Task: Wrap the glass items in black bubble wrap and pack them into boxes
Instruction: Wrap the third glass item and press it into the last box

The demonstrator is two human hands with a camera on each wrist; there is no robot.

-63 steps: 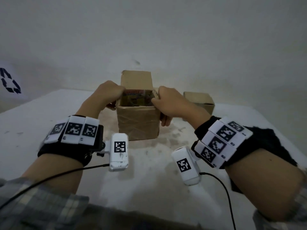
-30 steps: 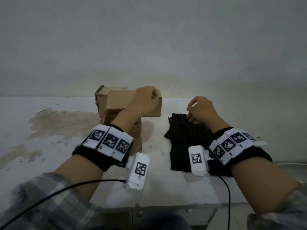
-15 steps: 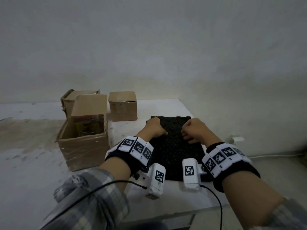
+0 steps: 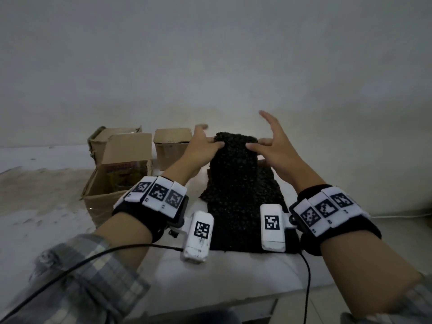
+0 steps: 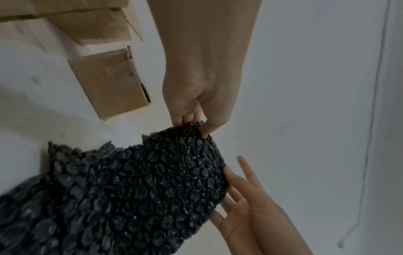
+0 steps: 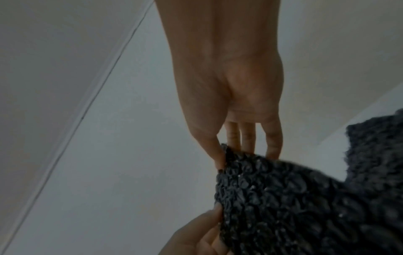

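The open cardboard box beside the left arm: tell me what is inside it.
Inside the open cardboard box a yellow and red printed item shows, standing against the back wall. The front wall hides the floor and anything lower.

White stained table [image 4: 58, 220], black bubble wrap [image 4: 236, 197] lying on it below the hands, three cardboard boxes [image 4: 112, 183] standing left of the grip

Plaid sleeves [image 4: 88, 284], black wristbands [image 4: 140, 216] with white coded tags, white wrist cameras [image 4: 198, 235], black cables [image 4: 306, 281]
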